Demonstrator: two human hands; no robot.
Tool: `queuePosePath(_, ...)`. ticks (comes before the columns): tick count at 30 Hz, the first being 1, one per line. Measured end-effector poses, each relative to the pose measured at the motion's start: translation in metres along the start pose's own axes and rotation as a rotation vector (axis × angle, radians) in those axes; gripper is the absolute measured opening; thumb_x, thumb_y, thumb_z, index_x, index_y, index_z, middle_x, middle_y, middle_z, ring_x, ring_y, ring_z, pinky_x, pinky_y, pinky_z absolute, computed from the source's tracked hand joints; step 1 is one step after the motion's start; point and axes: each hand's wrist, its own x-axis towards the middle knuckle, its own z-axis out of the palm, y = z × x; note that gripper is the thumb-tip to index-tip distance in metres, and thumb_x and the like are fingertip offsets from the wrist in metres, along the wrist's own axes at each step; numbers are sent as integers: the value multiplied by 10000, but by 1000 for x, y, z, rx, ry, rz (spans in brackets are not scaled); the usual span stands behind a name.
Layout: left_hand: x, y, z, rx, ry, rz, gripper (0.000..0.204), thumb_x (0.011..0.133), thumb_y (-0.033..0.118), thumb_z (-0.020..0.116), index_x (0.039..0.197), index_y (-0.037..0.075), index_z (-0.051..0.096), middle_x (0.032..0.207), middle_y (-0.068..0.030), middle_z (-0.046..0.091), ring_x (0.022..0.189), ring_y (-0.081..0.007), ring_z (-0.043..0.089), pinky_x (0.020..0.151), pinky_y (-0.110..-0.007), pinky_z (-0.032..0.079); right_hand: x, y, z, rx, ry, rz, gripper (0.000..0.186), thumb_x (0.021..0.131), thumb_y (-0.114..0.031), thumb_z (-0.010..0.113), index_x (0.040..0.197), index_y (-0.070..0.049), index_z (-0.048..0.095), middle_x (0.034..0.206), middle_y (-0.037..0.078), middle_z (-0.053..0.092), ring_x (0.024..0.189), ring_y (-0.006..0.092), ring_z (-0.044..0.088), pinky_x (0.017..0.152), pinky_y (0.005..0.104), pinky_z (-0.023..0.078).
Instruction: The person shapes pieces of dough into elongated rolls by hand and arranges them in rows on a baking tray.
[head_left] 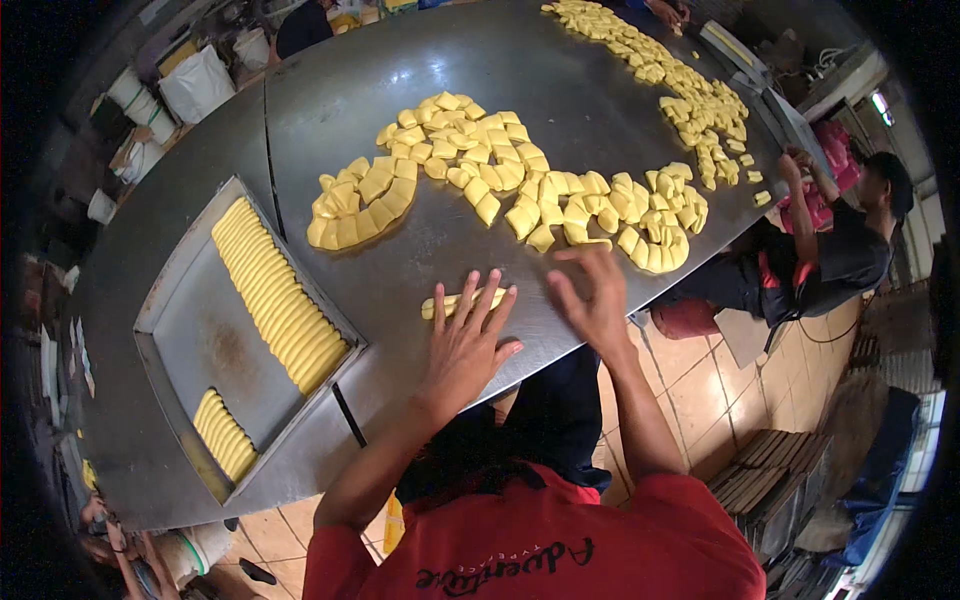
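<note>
My left hand (465, 350) lies flat with spread fingers over a yellow dough roll (440, 306) on the steel table. Both ends of the roll show past the fingers. My right hand (595, 300) hovers farther right, its thumb apart from the bent fingers. Right beside those fingertips is a thin edge of yellow dough (592, 243); whether they touch it I cannot tell. Beyond my hands spreads a winding cluster of cut dough pieces (480, 150). To the left, a metal tray (180, 300) holds one long row and one short row of dough rolls (280, 300).
More cut dough (660, 70) covers the far right of the steel table (340, 110). A person in dark clothes (840, 240) sits at the right edge. Other people are partly visible at the far side and lower left. Stacked boards (770, 470) stand low on the right.
</note>
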Motion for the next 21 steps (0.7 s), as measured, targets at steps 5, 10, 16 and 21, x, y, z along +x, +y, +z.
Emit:
queuePosePath(5, 3, 16, -14, 19, 234, 7, 682, 1032, 458, 676, 1640, 217, 486, 1755, -158, 322, 1639, -421, 232, 1259, -768, 128, -16, 58, -28, -350, 137, 167, 564, 865, -191, 902, 1308, -24, 597, 1080, 217, 656, 1026, 391, 659, 896, 477, 546)
queuePosePath(10, -8, 11, -17, -251, 274, -33, 523, 1023, 296, 724, 1526, 196, 616, 1704, -152, 406, 1618, -380, 305, 1299, -701, 83, -18, 59, -48, -196, -10, 276, 381, 972, -145, 772, 1299, 21, 668, 1164, 262, 736, 937, 413, 741, 844, 466, 574)
queuePosePath(16, -31, 6, -28, -692, 340, -161, 387, 1021, 96, 714, 1406, 63, 684, 1396, -161, 700, 1362, -313, 643, 1191, -478, 462, -33, -6, -75, -18, -365, 480, 369, 975, -97, 757, 1326, 12, 718, 1045, 186, 794, 975, 272, 778, 847, 368, 619)
queuePosePath(21, -27, 8, 14, -1378, 120, -391, 315, 1099, 113, 652, 1361, -61, 673, 1266, -127, 757, 1190, -139, 691, 1018, -295, 553, -27, -66, -29, 359, -424, 218, 580, 905, 36, 800, 1458, -53, 647, 1263, 154, 707, 1103, 283, 749, 890, 387, 645)
